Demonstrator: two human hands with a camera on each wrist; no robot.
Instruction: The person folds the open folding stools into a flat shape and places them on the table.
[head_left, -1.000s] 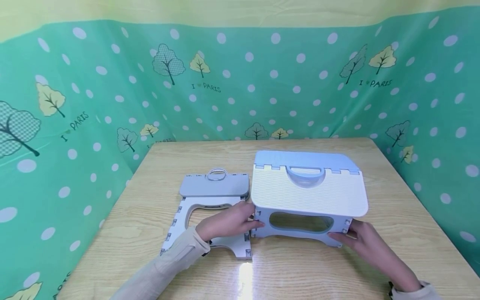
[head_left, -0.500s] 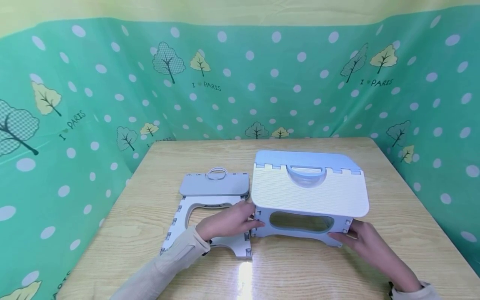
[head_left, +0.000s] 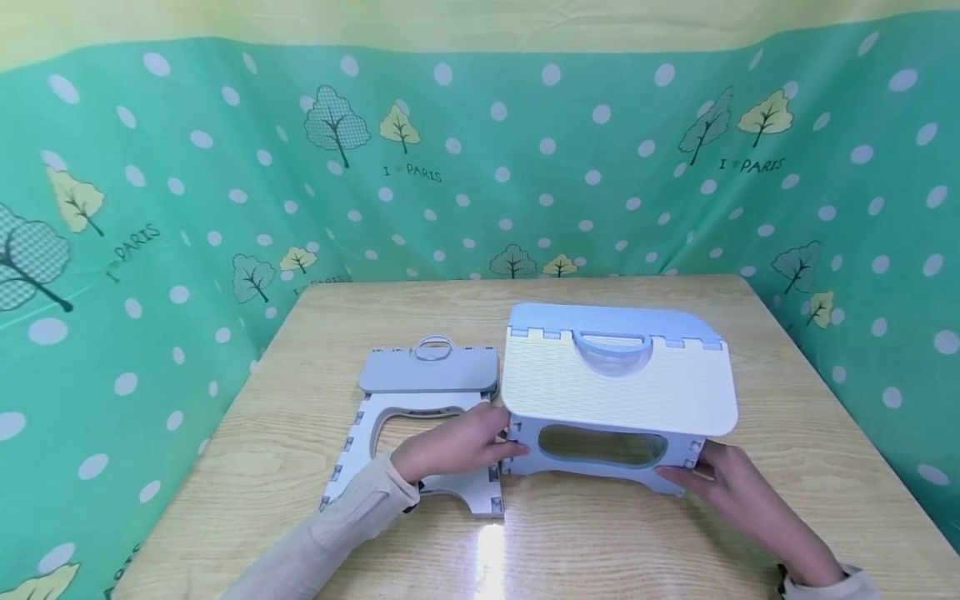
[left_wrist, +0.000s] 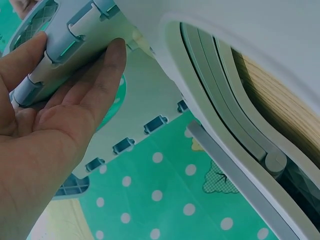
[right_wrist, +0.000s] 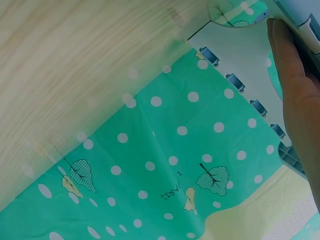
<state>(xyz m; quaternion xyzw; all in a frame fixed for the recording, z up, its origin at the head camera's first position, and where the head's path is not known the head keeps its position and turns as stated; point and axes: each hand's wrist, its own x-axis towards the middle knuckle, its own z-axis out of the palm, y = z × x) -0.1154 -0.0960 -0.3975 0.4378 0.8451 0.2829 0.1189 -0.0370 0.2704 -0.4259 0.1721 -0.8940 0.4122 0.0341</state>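
The plastic folding step stool with white textured top and light-blue legs (head_left: 619, 398) stands unfolded between the fingers of the two hands. The left hand (head_left: 453, 446) pinches the left upright edge of its near leg panel: the thumb is at the outer side, the other fingers reach behind, and in the left wrist view they lie nearly straight, close to each other. The right hand (head_left: 723, 479) pinches the opposite edge in similar way, with the thumb on the front face and the fingers behind it; these fingers appear pressed together in the right wrist view, though the tips are partly hidden. The long oval hole of the panel lies between the two thumbs. Under the left hand and wrist, and extending to their left, lies the grey-and-white plastic folding stool with a loop handle (head_left: 429, 377), folded flat. Whether the two stools touch, I cannot tell. The pale wood-grain table (head_left: 585, 542) is below all fingers, and the green cloth with white dots and printed trees (head_left: 525, 92) hangs well beyond them.
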